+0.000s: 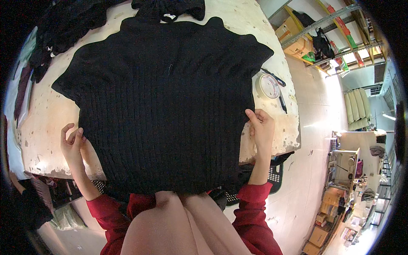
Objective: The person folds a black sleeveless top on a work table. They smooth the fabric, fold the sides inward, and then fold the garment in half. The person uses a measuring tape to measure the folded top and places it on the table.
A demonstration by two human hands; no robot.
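Observation:
A black ribbed knit garment (172, 105) lies spread over a worn, pale table (47, 105) and hangs over its near edge. My left hand (74, 140) pinches the garment's left side edge between thumb and finger. On the opposite side, my right hand (260, 122) grips the right edge near a roll of tape (269, 86). A light loose thread (170, 69) shows on the upper part of the knit.
Beyond the tape lie a dark cutter-like tool (274, 76) and a black pen (282, 103). More dark garments (70, 28) are heaped at the far left. Black plastic baskets (275, 178) stand below the table; a metal shelf (318, 25) holds cardboard boxes.

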